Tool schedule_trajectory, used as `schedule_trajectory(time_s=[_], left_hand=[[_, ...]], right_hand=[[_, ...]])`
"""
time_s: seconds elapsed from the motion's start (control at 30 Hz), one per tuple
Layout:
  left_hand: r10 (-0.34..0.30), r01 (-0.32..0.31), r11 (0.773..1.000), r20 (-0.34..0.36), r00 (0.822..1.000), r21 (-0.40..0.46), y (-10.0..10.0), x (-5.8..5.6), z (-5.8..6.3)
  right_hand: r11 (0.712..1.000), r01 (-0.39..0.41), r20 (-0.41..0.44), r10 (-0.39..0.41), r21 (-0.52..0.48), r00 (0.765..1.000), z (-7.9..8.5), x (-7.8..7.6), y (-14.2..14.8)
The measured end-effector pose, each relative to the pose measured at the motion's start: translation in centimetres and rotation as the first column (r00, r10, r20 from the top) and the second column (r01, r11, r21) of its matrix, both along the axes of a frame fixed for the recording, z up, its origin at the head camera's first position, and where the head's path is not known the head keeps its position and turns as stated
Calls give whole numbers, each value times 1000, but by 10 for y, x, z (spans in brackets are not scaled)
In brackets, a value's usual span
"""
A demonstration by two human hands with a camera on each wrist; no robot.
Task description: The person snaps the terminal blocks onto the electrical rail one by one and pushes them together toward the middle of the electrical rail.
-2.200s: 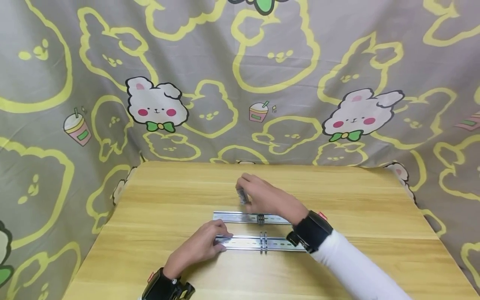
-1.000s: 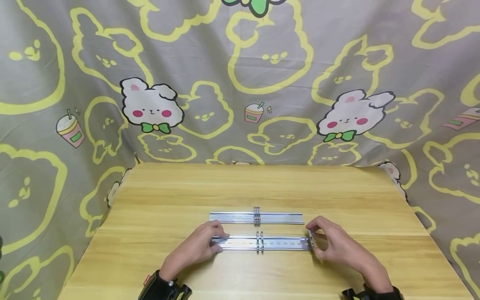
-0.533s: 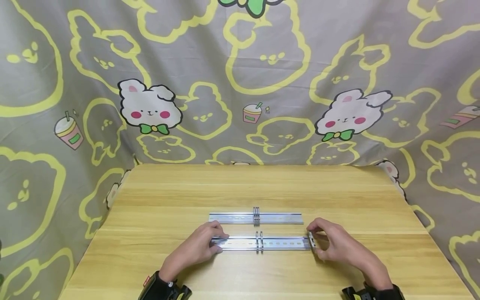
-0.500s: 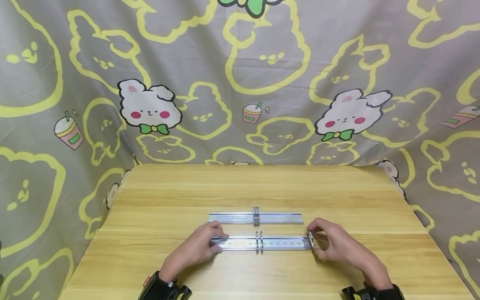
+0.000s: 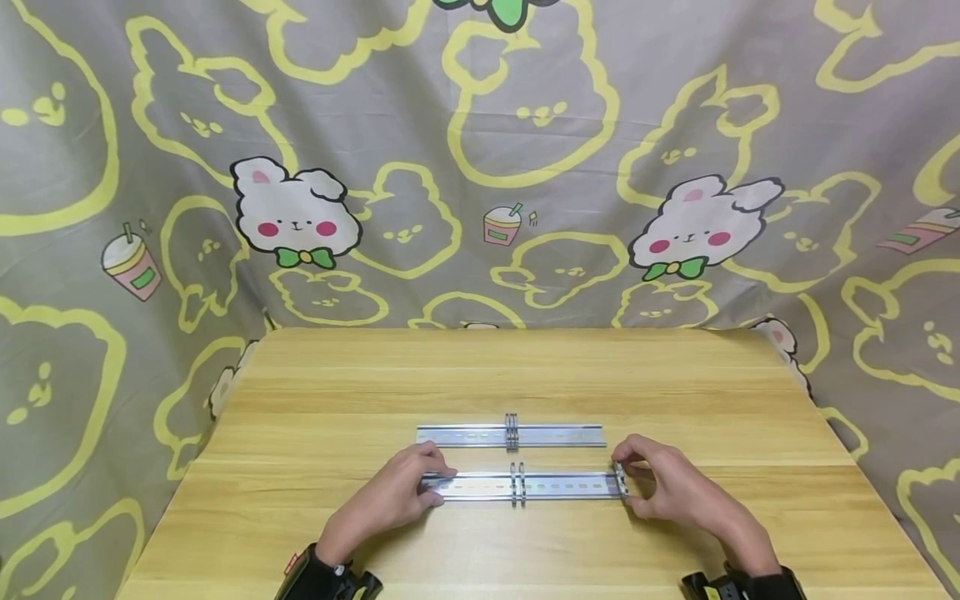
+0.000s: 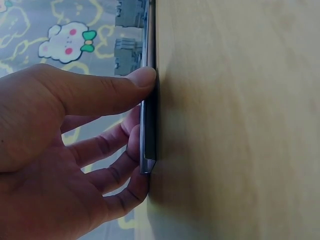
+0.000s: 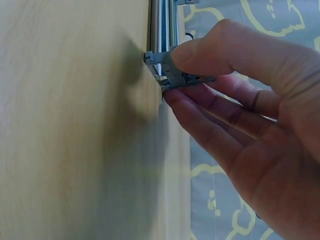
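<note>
A slotted silver DIN rail point(image 5: 566, 486) lies on the table, with two thin grey DIN rail clips point(image 5: 517, 484) across its middle. My left hand point(image 5: 397, 490) holds this rail's left end between thumb and fingers, as the left wrist view also shows. At the right end, my right hand point(image 5: 675, 486) pinches another grey clip point(image 7: 172, 69) by its two ends. That clip stands crosswise against the rail end; how far it sits over the rail's edges, I cannot tell. Both wrists wear black camera bands.
Behind lies a second, parallel DIN rail point(image 5: 562, 436), carrying a tight group of grey clips point(image 5: 512, 432) near its middle. Both rails rest on a wood-grain table point(image 5: 525, 550). A grey curtain point(image 5: 420, 125) with rabbit drawings hangs behind and at the sides.
My right hand has carried the clip from above the back rail rightward and down to the front rail's right end. Over the last second it stays there. My left hand keeps its hold.
</note>
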State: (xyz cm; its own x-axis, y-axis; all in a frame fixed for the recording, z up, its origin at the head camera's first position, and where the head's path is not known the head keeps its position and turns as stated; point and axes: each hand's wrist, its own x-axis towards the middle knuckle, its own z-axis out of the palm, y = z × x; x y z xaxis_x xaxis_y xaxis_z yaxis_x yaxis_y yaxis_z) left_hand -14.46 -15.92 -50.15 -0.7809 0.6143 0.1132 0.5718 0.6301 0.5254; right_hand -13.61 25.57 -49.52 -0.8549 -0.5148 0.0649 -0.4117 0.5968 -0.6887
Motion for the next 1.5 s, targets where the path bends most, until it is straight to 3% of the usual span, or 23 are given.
schedule_trajectory(time_s=[0.4, 0.8, 1.03, 1.2, 1.5], left_hand=[[3, -3, 1000, 1, 1000, -1, -1, 0, -1], [10, -10, 1000, 14, 1000, -11, -1, 0, 0], [-2, 2, 1000, 4, 1000, 1, 0, 0, 0], [-11, 11, 1000, -5, 1000, 15, 0, -1, 0], [6, -6, 1000, 21, 1000, -6, 0, -1, -2]], right_hand=[[995, -19, 39, 23, -93, 999, -3, 0, 3], [993, 9, 67, -2, -115, 998, -7, 0, -1], [993, -30, 4, 30, -116, 1000, -8, -1, -13], [999, -30, -73, 27, -43, 997, -6, -3, -29], [998, -51, -15, 50, -39, 999, -5, -7, -57]])
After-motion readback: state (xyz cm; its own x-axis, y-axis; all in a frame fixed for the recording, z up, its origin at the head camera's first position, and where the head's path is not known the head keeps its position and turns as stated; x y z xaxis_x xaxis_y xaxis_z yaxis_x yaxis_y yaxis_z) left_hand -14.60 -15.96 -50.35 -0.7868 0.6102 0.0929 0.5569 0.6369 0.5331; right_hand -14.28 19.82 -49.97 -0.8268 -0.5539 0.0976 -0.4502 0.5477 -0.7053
